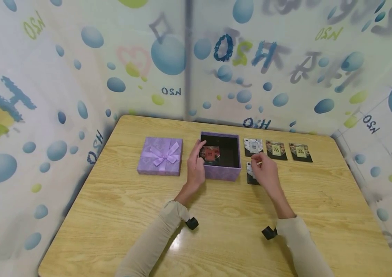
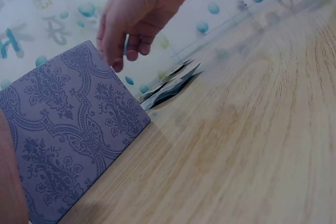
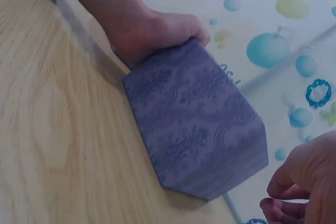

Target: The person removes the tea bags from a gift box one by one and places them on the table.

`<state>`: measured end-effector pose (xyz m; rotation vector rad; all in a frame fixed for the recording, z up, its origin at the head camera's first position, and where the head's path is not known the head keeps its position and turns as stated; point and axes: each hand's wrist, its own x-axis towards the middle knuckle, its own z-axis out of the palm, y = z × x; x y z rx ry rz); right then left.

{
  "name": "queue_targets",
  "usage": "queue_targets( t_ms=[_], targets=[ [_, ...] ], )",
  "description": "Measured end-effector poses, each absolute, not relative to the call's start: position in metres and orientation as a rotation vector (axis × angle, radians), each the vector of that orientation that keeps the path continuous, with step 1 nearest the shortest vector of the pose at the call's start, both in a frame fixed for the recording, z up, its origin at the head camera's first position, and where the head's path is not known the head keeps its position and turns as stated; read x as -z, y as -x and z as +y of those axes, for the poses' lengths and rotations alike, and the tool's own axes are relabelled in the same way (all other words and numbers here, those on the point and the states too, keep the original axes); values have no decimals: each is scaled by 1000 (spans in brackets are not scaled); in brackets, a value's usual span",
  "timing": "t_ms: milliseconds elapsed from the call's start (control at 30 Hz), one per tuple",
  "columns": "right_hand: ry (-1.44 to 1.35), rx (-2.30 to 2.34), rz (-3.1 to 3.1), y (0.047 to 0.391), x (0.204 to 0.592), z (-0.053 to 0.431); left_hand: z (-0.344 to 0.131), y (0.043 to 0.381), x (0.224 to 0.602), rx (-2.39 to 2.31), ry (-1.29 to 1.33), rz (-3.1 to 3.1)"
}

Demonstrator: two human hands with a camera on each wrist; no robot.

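A purple patterned gift box (image 1: 221, 172) stands without its lid, its inside black. Inside it, on the left, lies a small red packet (image 1: 211, 153). My left hand (image 1: 195, 165) grips the box by its left side, the thumb over the rim. To the right of the box, my right hand (image 1: 265, 171) is held over a black and white packet (image 1: 251, 179), partly covering it in the head view. In the left wrist view the right hand (image 2: 139, 22) is above the table, fingers loosely curled, with nothing visible in them.
The purple lid (image 1: 161, 156) with a lilac ribbon bow lies left of the box. Behind the right hand are a white and black packet (image 1: 253, 146) and two dark packets with pictures (image 1: 276, 150), (image 1: 300, 152) in a row. Patterned walls (image 1: 171, 104) border the wooden table.
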<state>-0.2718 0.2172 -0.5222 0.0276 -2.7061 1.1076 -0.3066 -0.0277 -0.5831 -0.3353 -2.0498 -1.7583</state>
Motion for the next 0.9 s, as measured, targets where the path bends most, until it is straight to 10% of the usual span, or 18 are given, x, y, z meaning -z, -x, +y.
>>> queue_targets(
  t_ms=[900],
  targets=[
    [-403,-1087,-2586,289,492,146,-28,307,586,1749,332,-2026]
  ],
)
